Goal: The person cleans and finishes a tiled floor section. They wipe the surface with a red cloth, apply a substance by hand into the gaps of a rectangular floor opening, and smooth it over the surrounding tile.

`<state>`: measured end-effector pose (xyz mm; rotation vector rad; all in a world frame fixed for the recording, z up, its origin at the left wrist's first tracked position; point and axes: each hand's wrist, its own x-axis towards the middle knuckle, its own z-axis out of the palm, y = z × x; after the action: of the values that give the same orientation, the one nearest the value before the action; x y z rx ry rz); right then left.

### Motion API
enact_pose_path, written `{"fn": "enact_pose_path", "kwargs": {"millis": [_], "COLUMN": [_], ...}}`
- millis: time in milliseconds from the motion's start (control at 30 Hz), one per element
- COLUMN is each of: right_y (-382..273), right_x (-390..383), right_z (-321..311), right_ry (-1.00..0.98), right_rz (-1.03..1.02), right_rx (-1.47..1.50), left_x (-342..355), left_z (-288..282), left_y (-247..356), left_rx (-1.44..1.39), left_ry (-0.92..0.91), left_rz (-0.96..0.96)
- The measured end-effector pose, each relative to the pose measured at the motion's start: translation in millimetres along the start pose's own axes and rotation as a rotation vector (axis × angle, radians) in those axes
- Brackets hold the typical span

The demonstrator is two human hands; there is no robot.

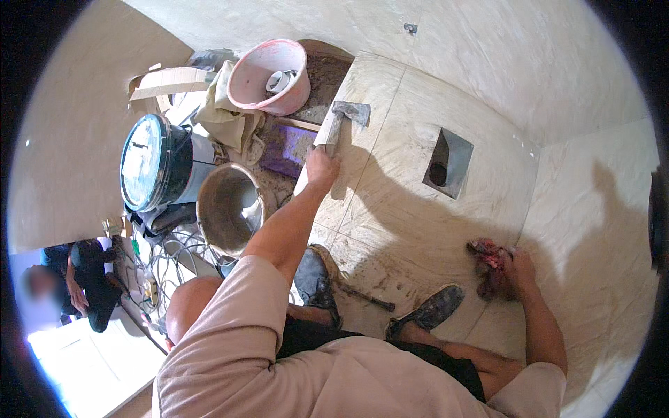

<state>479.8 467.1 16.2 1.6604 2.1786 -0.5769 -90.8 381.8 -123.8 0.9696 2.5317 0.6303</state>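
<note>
My left hand (323, 167) is closed round the handle of a grey hatchet (352, 113). Its flared head points away from me, over the edge of the pale tiled floor (397, 230). Low on the right, my right hand (518, 272) grips a crumpled red and dark rag (490, 261) against the tiles near the wall. Dusty swirls mark the tile surface around it. Between my hands and farther off, a square cutout (460, 157) in the floor shows a round drain hole (437, 173).
A pinkish bucket (245, 83), a lidded paint bucket (167, 164) and a muddy bucket (205, 209) stand left. Tangled cables (164, 261) lie below them. A dark rod-like tool (369, 298) lies between my shoes. Another person (80, 279) is at far left. Walls bound the right and far sides.
</note>
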Motion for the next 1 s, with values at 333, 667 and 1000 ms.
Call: {"fn": "enact_pose_path", "kwargs": {"millis": [333,667,1000], "right_y": [-235.4,-488.9,-504.2], "right_x": [117.9,137.8,113.1], "right_z": [-6.2,-80.1,24.5], "right_ry": [-0.432,-0.832,-0.408], "right_rz": [-0.373,-0.391,-0.556], "right_rx": [1.391,2.020,1.156], "left_x": [8.2,-29.6,-16.6], "left_z": [-74.5,-112.5,-251.9], "left_y": [38.8,39.6,116.9], "left_rx": [-0.706,-0.108,-1.616], "left_ry": [0.268,0.158,0.036], "left_rz": [-0.210,0.382,0.162]}}
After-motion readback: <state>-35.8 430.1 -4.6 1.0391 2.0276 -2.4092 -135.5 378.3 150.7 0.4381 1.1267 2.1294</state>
